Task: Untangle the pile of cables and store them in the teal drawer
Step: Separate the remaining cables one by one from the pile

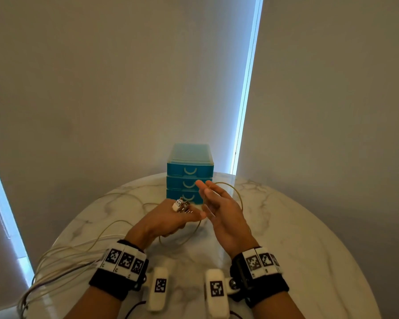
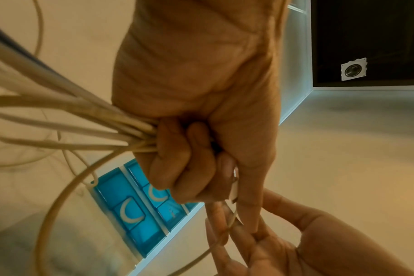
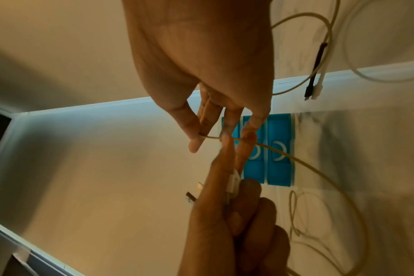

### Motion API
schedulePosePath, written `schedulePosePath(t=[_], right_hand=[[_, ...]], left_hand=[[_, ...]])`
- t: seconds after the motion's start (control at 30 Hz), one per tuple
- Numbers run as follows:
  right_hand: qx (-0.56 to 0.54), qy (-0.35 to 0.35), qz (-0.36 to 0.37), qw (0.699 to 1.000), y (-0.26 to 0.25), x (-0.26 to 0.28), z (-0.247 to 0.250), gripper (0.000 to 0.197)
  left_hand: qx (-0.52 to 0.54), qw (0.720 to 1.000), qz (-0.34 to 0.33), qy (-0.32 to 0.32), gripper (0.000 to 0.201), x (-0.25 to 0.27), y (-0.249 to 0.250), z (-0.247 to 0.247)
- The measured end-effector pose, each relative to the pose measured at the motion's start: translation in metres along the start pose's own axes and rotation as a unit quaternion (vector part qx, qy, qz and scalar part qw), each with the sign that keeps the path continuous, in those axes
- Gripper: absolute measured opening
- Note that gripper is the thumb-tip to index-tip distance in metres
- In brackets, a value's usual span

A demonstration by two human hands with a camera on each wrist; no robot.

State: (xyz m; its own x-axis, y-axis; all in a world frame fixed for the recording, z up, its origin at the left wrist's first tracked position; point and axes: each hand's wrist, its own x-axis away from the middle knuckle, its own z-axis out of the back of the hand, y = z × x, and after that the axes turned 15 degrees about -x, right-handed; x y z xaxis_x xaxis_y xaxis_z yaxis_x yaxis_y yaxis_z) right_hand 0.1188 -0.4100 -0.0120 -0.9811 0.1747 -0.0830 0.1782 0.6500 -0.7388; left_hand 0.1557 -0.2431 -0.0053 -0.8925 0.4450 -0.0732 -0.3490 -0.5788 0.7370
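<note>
The teal drawer unit [image 1: 190, 178] stands at the table's far edge, all three drawers closed. In front of it my left hand [image 1: 177, 221] grips a bundle of pale cables [image 2: 83, 121] in a fist, with the USB plugs [image 1: 181, 205] sticking up out of it. Beside it, my right hand [image 1: 205, 192] holds its fingers nearly straight and pinches one thin cable [image 3: 296, 160] between thumb and forefinger. This cable loops right and down [image 1: 238, 196], then back under the left hand. The bundle's free lengths [image 1: 62, 254] trail off the table's left edge.
The round white marble table [image 1: 297, 238] ends at a wall just behind the drawers. A black and a white cable end [image 3: 313, 87] lie together on the table in the right wrist view. Thin cable loops [image 1: 124, 199] lie left of the drawers.
</note>
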Motion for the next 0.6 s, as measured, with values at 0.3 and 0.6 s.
schedulePosePath(t=[0.3,0.6], right_hand=[[-0.216,-0.026,-0.035,0.975,-0.054,0.004,0.02,0.035],[-0.298,0.194,0.008,0.935,-0.07,-0.01,0.075,0.028]], left_hand=[[0.059,0.976,0.057,0.201,0.02,-0.007,-0.013,0.013],[0.304,0.841,0.119,0.43,0.021,-0.014,-0.051,0.046]])
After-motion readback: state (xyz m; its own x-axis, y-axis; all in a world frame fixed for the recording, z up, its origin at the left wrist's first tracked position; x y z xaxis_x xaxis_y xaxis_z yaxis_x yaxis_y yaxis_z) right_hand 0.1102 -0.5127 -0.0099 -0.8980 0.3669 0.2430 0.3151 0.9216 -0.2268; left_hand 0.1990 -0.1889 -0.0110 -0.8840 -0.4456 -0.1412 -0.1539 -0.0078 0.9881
